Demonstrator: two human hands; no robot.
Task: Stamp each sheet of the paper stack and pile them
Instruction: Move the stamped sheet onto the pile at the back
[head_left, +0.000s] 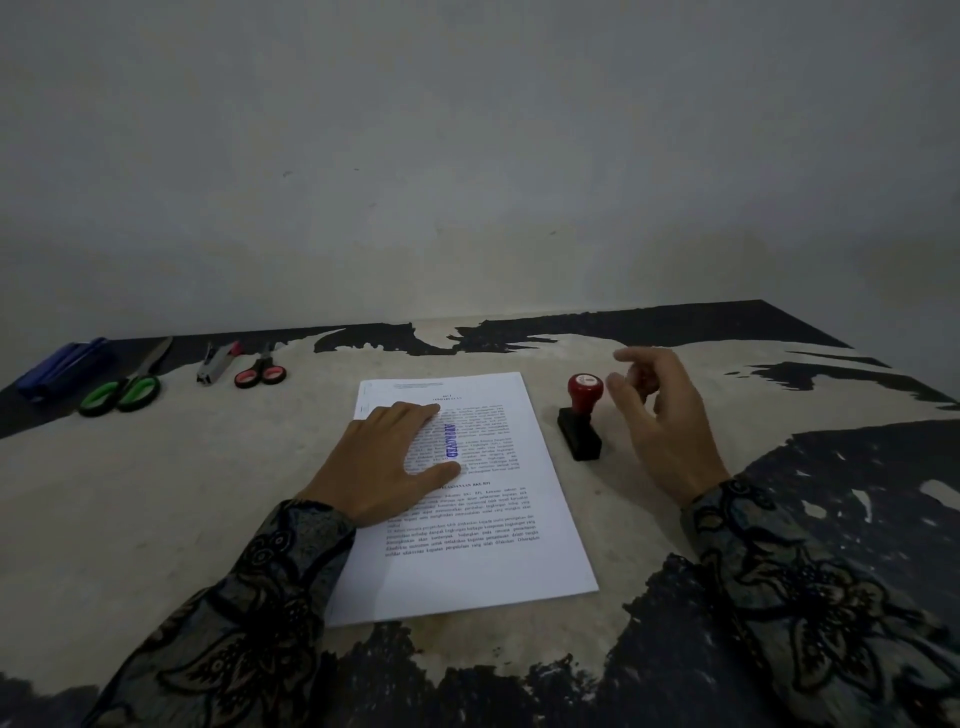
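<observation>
A stack of printed white sheets lies in the middle of the table. Its top sheet carries a blue stamped mark among the upper text lines. My left hand rests flat on the upper left of the stack, fingers straight, just left of the mark. The stamp, with a red knob on a black base, stands upright on the table to the right of the stack. My right hand hovers just right of the stamp, fingers loosely curled and apart from it, holding nothing.
Along the far left edge lie a blue stapler, green-handled scissors, a staple remover and small red-handled scissors. The table has a worn beige and black surface. A plain wall stands behind it.
</observation>
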